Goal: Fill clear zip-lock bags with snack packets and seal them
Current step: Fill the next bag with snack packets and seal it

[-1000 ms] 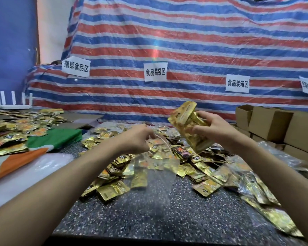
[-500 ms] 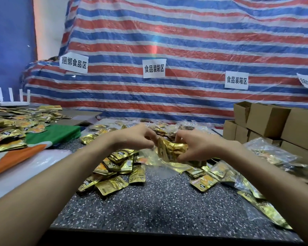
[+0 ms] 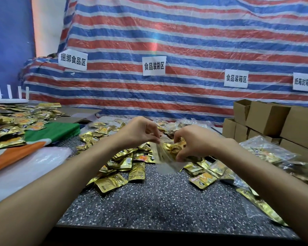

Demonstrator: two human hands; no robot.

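Observation:
A clear zip-lock bag (image 3: 167,165) hangs between both hands above the speckled table (image 3: 158,201). My left hand (image 3: 137,133) pinches the bag's upper left edge. My right hand (image 3: 194,141) grips a bunch of gold snack packets (image 3: 169,148) that sits inside the bag's mouth. Several loose gold packets (image 3: 126,162) lie in a heap under and behind the hands.
Filled clear bags (image 3: 267,153) lie at the right, beside stacked cardboard boxes (image 3: 274,119). More gold packets (image 3: 9,125) cover the left table, near a green and orange cloth (image 3: 48,134) and a white plastic sheet (image 3: 25,167). A striped tarp with paper signs hangs behind.
My right hand has come down from shoulder height with the gold packets and pushed them into the bag's mouth. The bag has risen and tilted; my left hand has kept its pinch.

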